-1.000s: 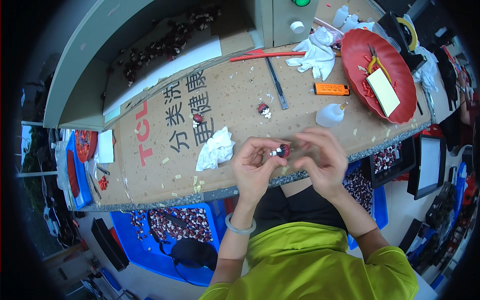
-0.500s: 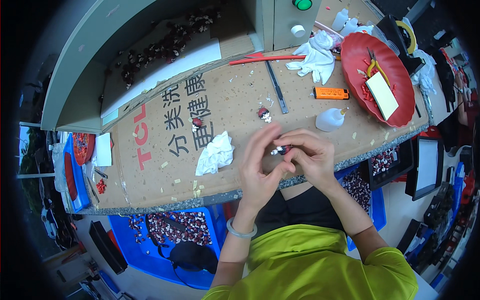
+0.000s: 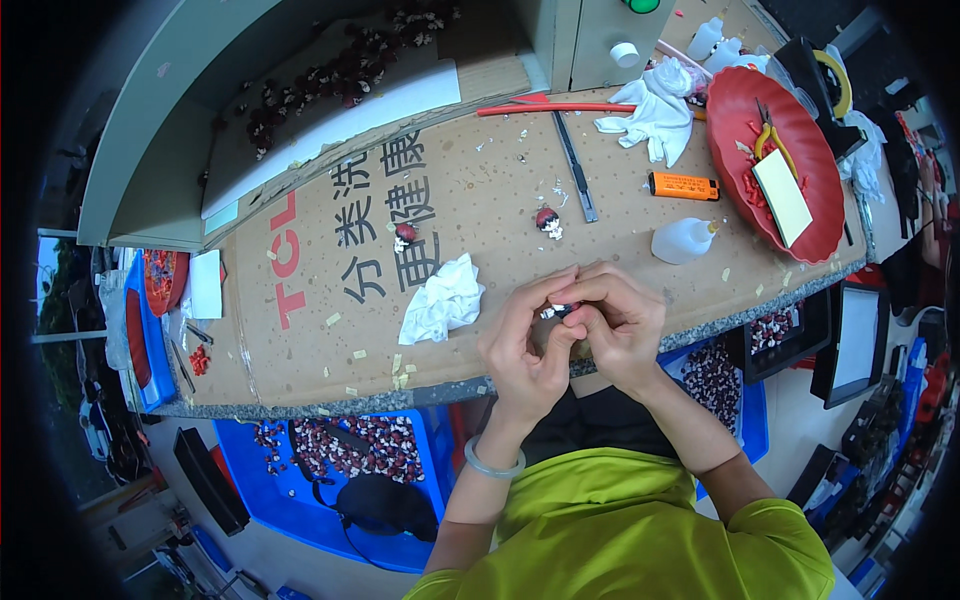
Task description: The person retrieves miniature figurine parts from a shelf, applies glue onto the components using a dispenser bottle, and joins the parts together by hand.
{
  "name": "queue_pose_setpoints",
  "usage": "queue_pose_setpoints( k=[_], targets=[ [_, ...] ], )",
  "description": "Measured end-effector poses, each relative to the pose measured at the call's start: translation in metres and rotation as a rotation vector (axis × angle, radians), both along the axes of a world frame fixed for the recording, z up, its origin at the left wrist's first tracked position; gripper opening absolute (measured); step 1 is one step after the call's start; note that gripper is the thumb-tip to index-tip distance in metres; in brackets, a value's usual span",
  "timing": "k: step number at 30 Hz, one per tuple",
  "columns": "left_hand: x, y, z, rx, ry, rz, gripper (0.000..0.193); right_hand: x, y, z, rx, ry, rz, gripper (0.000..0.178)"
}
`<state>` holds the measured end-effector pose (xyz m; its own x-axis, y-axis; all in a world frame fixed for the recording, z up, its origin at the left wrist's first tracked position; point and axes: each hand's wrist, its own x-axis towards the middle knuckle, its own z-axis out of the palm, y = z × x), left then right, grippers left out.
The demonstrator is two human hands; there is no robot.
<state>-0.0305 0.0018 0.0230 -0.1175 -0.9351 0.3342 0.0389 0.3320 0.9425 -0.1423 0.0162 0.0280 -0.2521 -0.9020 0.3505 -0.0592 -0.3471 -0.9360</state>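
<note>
A small dark piece with a white end (image 3: 556, 311) sits pinched between both hands, just over the near edge of the cardboard sheet (image 3: 480, 190) that covers the bench; it is too small to tell more than that, though it looks like the little red-and-white figures lying farther in on the cardboard. The left hand (image 3: 525, 345) curls its fingers closed around the piece from the left, thumb against it. The right hand (image 3: 620, 325) closes on it from the right, fingertips bent over the top, and the two hands touch. A pale bangle (image 3: 492, 464) rings the left wrist.

Left of the hands on the cardboard lies a crumpled white tissue (image 3: 441, 300). Beyond them lie two small figures (image 3: 547, 221), a white squeeze bottle (image 3: 683, 240) to the right, an orange lighter (image 3: 683, 185) and a red tray (image 3: 770, 160) at the cardboard's far right.
</note>
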Motion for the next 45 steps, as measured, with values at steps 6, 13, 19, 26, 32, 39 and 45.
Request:
queue_pose_setpoints(
  k=[6,13,19,26,32,39,45],
  targets=[
    [-0.0007,-0.0002,-0.0008,0.01,0.017,0.0,0.03,-0.002,0.0006,-0.0013,0.006,0.035,0.004,0.027],
    [-0.0006,-0.0002,-0.0004,0.005,0.007,-0.008,0.03,-0.0022,0.0015,-0.0026,0.027,0.029,-0.001,0.028],
    [-0.001,-0.0004,-0.0007,0.02,0.024,-0.013,0.028,-0.0014,0.0018,-0.0021,0.049,0.005,-0.013,0.028],
    [-0.0002,0.0007,-0.0006,0.066,0.034,-0.029,0.028,-0.0015,0.0017,-0.0033,0.055,0.002,-0.031,0.029],
    [0.0,0.0005,0.0001,0.063,0.018,-0.029,0.028,-0.0009,0.0017,-0.0006,0.058,-0.007,-0.028,0.029],
    [0.0006,0.0002,-0.001,0.061,0.022,-0.027,0.028,-0.0001,0.0008,-0.0025,0.05,0.0,-0.026,0.029],
    [0.0001,0.0002,-0.0011,0.072,0.036,-0.027,0.028,-0.0006,0.0008,-0.0017,0.05,0.014,-0.031,0.029]
  ],
)
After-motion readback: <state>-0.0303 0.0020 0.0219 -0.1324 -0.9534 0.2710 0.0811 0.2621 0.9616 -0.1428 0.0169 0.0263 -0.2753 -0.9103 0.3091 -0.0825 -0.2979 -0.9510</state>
